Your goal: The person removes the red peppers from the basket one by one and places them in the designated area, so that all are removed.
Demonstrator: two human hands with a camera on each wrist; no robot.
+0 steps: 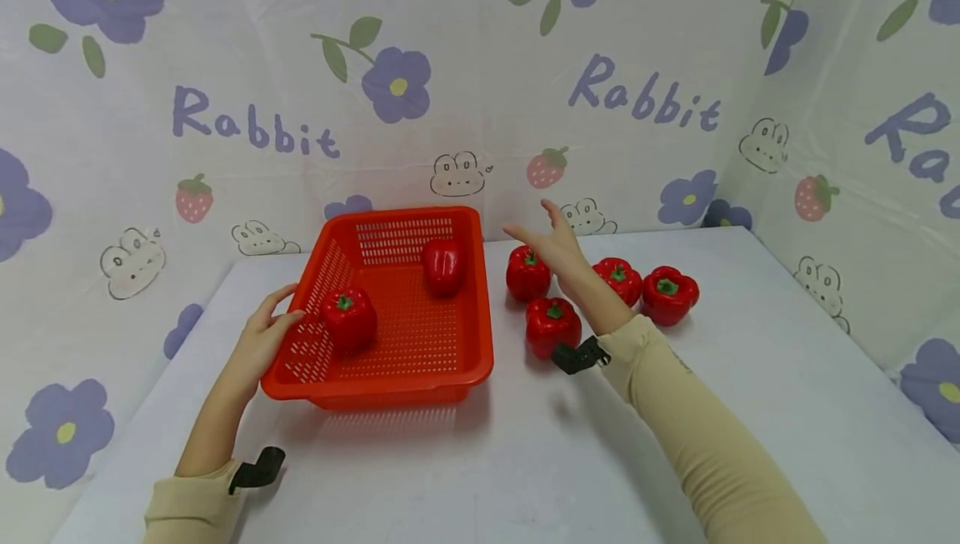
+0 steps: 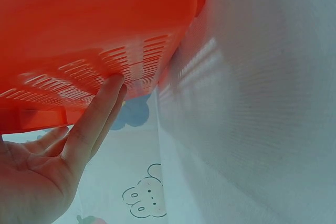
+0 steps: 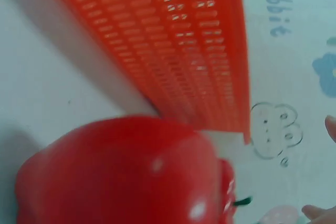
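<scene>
Standing stem-up, axis near vertical: red pepper, lower and slightly left of right hand | this hand is the nearer one, fingers spread, holding nothing | basket farther left, two peppers inside, left hand gripping its rim | beyond both hands, backdrop cloth reads "Rabbit"

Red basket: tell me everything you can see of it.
The red basket looks like plastic, roughly rectangular, with slotted walls, a perforated floor and a smooth rim. It sits opening upward on the white table. Two red peppers rest inside, apart. The left hand holds its left side, thumb at the rim, fingers against the outer wall.
</scene>
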